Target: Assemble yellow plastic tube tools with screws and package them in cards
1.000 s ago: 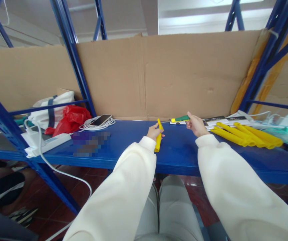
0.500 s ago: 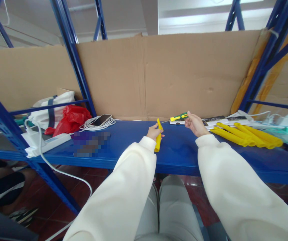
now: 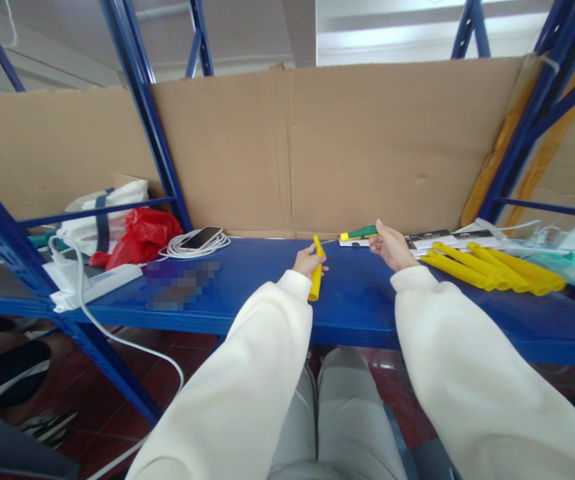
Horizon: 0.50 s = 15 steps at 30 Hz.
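Yellow tube in one hand, screwdriver in the other, both over the blue shelf [image 3: 247,280].
Left hand [image 3: 308,261] grips a yellow tube [image 3: 316,280] mid-shelf; right hand [image 3: 391,247] pinches a green-and-yellow screwdriver [image 3: 358,234] near the back edge, more yellow tubes [image 3: 492,270] lying just beside it.

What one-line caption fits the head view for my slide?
Left hand holds a yellow tube; right hand holds a screwdriver at the blue shelf.
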Each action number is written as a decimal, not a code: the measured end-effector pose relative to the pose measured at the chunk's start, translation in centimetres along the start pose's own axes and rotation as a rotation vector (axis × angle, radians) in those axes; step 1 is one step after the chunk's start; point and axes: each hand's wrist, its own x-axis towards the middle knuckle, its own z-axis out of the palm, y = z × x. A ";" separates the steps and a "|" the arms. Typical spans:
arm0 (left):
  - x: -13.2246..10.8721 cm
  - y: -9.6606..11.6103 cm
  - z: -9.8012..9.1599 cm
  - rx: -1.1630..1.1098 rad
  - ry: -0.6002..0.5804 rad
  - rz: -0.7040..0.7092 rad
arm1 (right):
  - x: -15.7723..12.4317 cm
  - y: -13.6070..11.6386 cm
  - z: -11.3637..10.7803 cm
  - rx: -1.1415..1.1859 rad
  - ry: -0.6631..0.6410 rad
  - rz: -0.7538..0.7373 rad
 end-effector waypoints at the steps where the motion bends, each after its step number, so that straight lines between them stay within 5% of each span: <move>1: 0.0 0.0 0.0 -0.002 0.001 0.001 | -0.1 -0.1 0.1 0.009 -0.009 0.000; 6: 0.3 -0.1 -0.1 -0.020 0.001 -0.006 | -0.3 -0.2 0.3 0.016 -0.061 -0.002; 15: 0.1 0.0 -0.1 -0.008 -0.017 -0.003 | 0.2 0.0 0.3 0.017 0.049 0.051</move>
